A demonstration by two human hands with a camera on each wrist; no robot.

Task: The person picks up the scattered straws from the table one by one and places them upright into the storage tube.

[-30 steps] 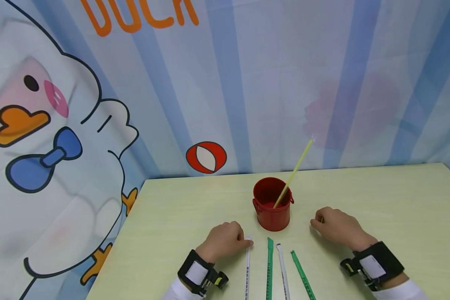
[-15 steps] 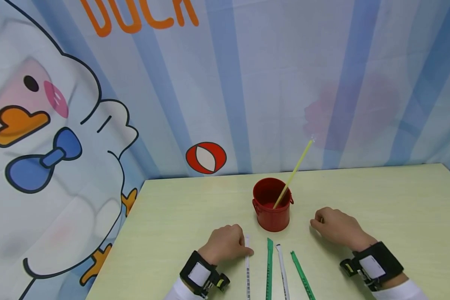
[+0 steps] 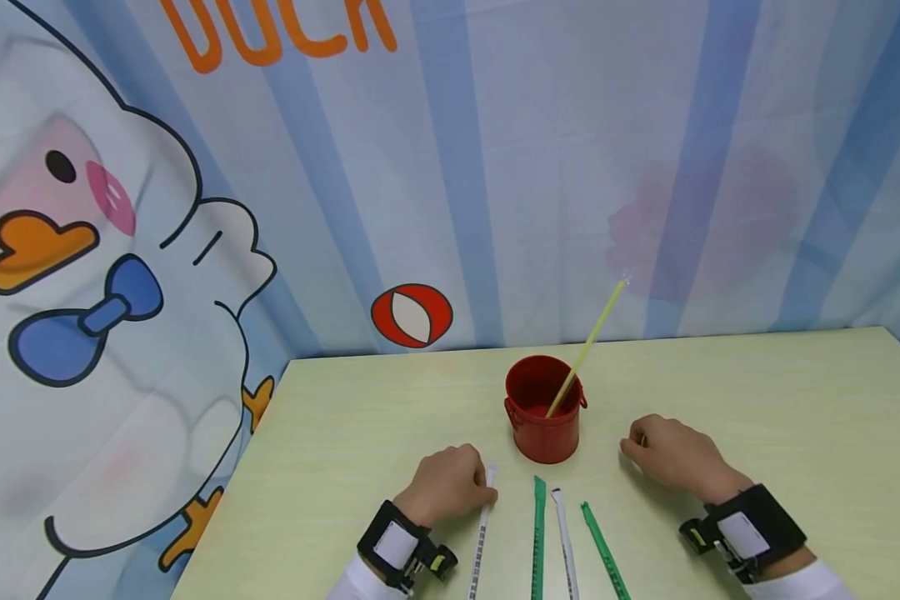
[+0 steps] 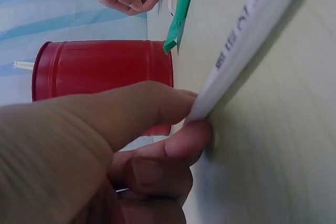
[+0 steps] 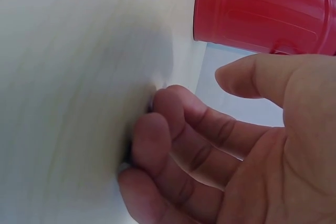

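Between thumb and forefinger, my left hand (image 3: 448,483) pinches the upper end of a white paper-wrapped straw (image 3: 478,552). The left wrist view shows the wrapped straw (image 4: 231,61) slanting over the table, dark print along it. My right hand (image 3: 677,452) rests on the table right of the red bucket (image 3: 546,437), its fingers loosely curled and nothing held in the right wrist view. To the right of the pinched straw lie a green wrapped straw (image 3: 538,542), another white wrapped straw (image 3: 566,546) and a second green wrapped straw (image 3: 606,552).
A pale yellow straw (image 3: 592,337) leans in the bucket, its top sticking out to the right. The light wooden table (image 3: 375,408) ends at the back against a blue striped curtain (image 3: 540,167) with a printed duck. Each wrist wears a black strap with a small camera.
My left hand has shifted slightly left, and the pinched white straw has gone from nearly straight to slanted, its lower end swinging left. The right hand stays in place.
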